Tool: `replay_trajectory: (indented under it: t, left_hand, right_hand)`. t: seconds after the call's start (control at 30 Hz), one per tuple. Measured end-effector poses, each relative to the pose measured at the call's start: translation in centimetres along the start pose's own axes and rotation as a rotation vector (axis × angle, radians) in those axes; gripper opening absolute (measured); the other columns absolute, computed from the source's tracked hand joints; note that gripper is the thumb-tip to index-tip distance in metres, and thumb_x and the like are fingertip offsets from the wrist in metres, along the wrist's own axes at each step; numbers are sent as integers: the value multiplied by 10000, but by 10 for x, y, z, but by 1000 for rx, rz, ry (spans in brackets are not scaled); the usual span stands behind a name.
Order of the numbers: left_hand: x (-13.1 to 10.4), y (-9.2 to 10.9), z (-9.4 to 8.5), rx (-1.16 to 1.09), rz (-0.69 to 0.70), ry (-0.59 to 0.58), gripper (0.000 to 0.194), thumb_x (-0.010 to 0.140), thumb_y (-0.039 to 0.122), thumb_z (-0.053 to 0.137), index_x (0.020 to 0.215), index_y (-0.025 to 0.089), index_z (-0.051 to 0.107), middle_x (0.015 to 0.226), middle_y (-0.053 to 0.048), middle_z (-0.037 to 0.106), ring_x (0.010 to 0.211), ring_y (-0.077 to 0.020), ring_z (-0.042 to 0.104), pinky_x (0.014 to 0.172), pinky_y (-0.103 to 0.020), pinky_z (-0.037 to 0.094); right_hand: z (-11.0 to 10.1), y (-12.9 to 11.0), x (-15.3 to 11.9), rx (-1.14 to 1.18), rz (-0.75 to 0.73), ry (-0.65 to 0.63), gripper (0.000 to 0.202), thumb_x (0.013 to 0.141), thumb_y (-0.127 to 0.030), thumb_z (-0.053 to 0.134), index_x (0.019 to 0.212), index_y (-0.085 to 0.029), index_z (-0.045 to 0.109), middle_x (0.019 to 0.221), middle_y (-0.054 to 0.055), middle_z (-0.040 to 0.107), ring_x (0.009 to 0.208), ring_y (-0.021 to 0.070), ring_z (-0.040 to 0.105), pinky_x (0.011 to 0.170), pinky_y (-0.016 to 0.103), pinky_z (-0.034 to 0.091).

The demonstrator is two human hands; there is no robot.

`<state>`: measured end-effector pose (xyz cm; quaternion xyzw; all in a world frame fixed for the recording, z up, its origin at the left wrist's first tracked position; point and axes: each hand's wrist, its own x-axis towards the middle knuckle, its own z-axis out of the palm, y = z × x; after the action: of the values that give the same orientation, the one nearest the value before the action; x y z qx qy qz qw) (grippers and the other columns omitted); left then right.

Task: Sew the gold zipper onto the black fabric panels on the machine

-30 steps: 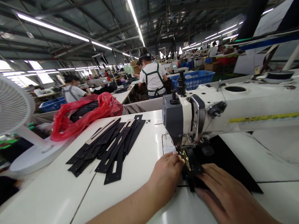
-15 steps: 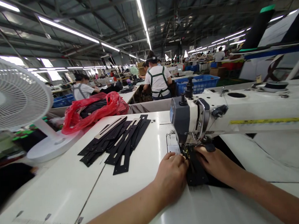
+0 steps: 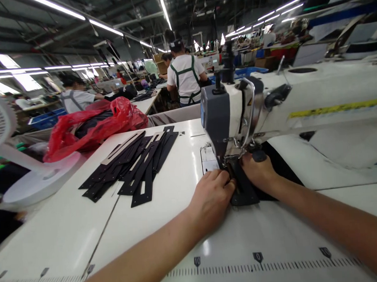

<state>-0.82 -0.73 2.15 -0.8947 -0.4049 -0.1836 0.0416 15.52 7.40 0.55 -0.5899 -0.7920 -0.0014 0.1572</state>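
Observation:
Under the head of a white and grey sewing machine [image 3: 217, 114] lies a black slotted strip [image 3: 245, 195], its near end towards me. My left hand [image 3: 212, 194] is closed, its curled fingers pressed on the strip's left edge just in front of the needle area. On the right side of the strip, my right hand [image 3: 259, 171] has its fingers bent and gripping close to the presser foot; the fingertips are partly hidden. A dark oval part [image 3: 259, 155] overlaps this hand. More black material [image 3: 283, 172] lies beneath and behind my right hand.
Left of the machine a heap of black slotted strips [image 3: 136, 164] lies on the white table [image 3: 167, 226]. Behind it is a red plastic bag [image 3: 120, 115] with dark pieces inside. A white fan [image 3: 41, 174] stands at far left. Co-workers [image 3: 185, 74] sit beyond the table.
The view has tilted down and shifted right, so the ruler marks along the table's near edge now show. Both hands stay on the strip at the machine, with little visible movement.

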Motion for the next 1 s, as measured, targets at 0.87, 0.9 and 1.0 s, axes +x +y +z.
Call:
replay_trajectory:
  t: [0.87, 0.9, 1.0]
  left_hand:
    - [-8, 6, 2, 27, 85, 173, 230, 903, 89, 383, 874, 94, 611, 888, -105, 661, 890, -196, 639, 783, -346, 559]
    - [-6, 5, 2, 20, 88, 166, 223, 901, 91, 390, 870, 92, 611, 883, -107, 659, 884, -198, 639, 772, -346, 561]
    - [-3, -1, 1, 0, 103, 152, 226, 901, 95, 389, 872, 84, 613, 849, -108, 652, 865, -204, 637, 745, -345, 562]
  right_hand:
    - [-32, -3, -79, 227, -639, 267, 353, 835, -73, 367, 987, -178, 668, 1016, 89, 668, 944, 191, 628, 854, 343, 523]
    - [-32, -3, -77, 237, -635, 268, 354, 832, -69, 374, 987, -190, 668, 1017, 82, 668, 948, 187, 626, 858, 337, 520]
    - [-30, -1, -70, 253, -640, 261, 355, 825, -57, 388, 994, -201, 665, 1029, 73, 664, 972, 181, 615, 865, 320, 514]
